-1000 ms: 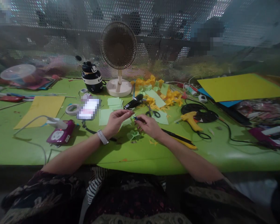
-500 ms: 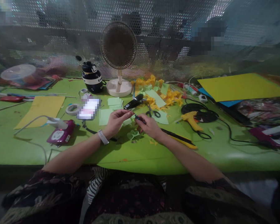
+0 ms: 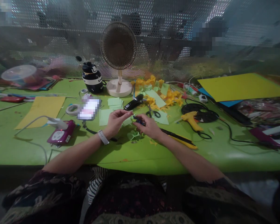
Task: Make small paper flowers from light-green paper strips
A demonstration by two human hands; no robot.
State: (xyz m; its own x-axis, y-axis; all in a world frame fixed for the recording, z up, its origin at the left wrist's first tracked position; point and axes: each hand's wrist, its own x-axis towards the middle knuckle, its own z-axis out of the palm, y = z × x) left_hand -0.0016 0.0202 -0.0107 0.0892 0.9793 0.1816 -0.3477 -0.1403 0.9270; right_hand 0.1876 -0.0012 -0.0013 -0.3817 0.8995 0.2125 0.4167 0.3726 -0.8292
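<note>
Near the middle of the green table, my left hand (image 3: 116, 122) pinches a small green paper piece (image 3: 133, 117) between thumb and fingers. Close beside it, my right hand (image 3: 149, 125) is closed around a small dark tool (image 3: 140, 120), whose tip meets the paper; its exact kind is too small to tell. Below the fingers lies a green paper shape with rounded petals (image 3: 133, 135). Behind the hands are a black stapler-like object (image 3: 134, 102), dark-handled scissors (image 3: 153, 113) and light green paper sheets (image 3: 105, 116). A yellow cutter (image 3: 180, 139) lies by my right wrist.
A fan (image 3: 119, 88) and dark bottle (image 3: 92, 81) stand at the back, beside orange and green paper pieces (image 3: 171, 94). A yellow glue gun (image 3: 192, 121) lies right. Left are a lit phone (image 3: 89, 109), a tape roll (image 3: 72, 109) and a purple power socket (image 3: 62, 133) with a cord.
The dark tool in my right hand has shifted slightly left, nearer my left fingertips, and more green paper shows between them. My arms have hardly moved.
</note>
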